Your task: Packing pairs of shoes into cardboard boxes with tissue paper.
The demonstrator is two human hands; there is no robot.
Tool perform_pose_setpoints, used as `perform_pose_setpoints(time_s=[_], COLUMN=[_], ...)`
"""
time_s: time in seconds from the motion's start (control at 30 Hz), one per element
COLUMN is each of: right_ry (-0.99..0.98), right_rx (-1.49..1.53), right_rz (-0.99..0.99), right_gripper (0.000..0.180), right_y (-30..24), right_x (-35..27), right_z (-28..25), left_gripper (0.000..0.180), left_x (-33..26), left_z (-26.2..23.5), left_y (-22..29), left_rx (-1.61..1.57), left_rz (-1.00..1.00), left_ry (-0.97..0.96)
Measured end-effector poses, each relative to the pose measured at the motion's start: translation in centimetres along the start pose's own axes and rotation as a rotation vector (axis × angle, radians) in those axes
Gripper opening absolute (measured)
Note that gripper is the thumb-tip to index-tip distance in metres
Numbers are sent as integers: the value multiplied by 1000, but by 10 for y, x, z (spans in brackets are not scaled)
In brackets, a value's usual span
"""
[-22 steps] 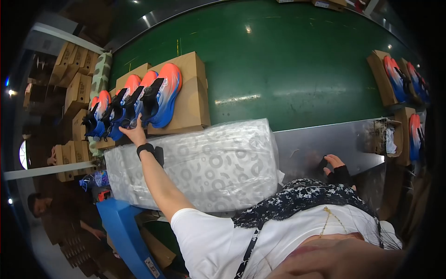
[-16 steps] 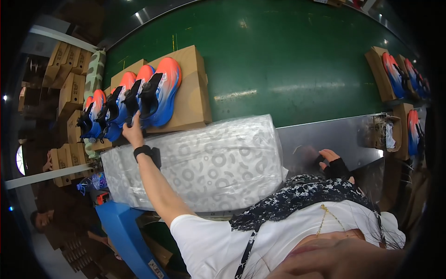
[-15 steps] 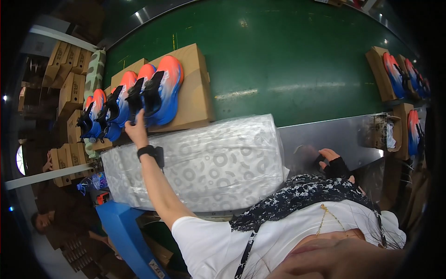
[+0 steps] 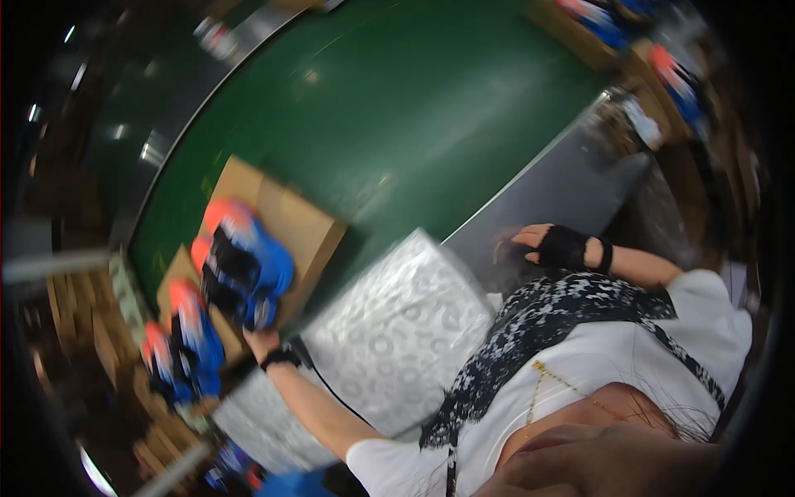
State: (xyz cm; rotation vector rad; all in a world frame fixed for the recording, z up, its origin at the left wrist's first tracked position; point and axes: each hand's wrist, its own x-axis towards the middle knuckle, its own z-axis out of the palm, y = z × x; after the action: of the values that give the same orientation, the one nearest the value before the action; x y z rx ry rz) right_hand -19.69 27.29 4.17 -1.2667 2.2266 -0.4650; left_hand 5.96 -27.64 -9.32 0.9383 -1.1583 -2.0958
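My left hand [image 4: 263, 340] reaches to the heel end of a pair of orange, white and blue sports shoes [image 4: 265, 263] with black openings. The pair rests on a brown cardboard box [image 4: 302, 219]. My left fingers are blurred and partly hidden at the heel, so their grip is unclear. A second pair of similar shoes [image 4: 197, 335] sits to the left. My right hand [image 4: 542, 238], in a black fingerless covering, is held over the grey metal surface [image 4: 538, 186] by my apron, its fingers stretched out and holding nothing visible.
A plastic-wrapped, patterned white pad [image 4: 397, 323] lies between me and the green belt [image 4: 397, 108]. More boxed shoes [image 4: 675, 83] stand at the far right. Stacked cartons [image 4: 74, 311] and a pale rail [image 4: 58, 265] are at the left.
The whole view has swung round and is blurred. My left hand stays at the heel end of the shoes. My right hand and forearm now show more fully above the metal surface.
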Motion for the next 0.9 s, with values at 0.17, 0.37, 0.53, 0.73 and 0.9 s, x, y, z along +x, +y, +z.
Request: perform_pose_setpoints(time_s=[0.17,0.37,0.53,0.73,0.9], right_ry=[52,731,457,225,457], right_rx=[87,-39,-478,-361,-551], right_rz=[-176,-439,-46,173,48], right_gripper=[35,28,33,30,28], right_y=[17,-9,-46,55,54], right_x=[28,135,150,135,113], right_z=[-5,-121,-241,-271,-259], left_gripper=[48,54,48,55,67], left_x=[-17,-14,-60,-73,-96], left_z=[99,253,441,523,525], left_y=[7,-52,-70,-87,-85], left_rx=[-278,-115,-57,-14,-49], left_rz=[-283,-333,-521,-573,-475], left_ry=[-191,-341,-502,-633,-524])
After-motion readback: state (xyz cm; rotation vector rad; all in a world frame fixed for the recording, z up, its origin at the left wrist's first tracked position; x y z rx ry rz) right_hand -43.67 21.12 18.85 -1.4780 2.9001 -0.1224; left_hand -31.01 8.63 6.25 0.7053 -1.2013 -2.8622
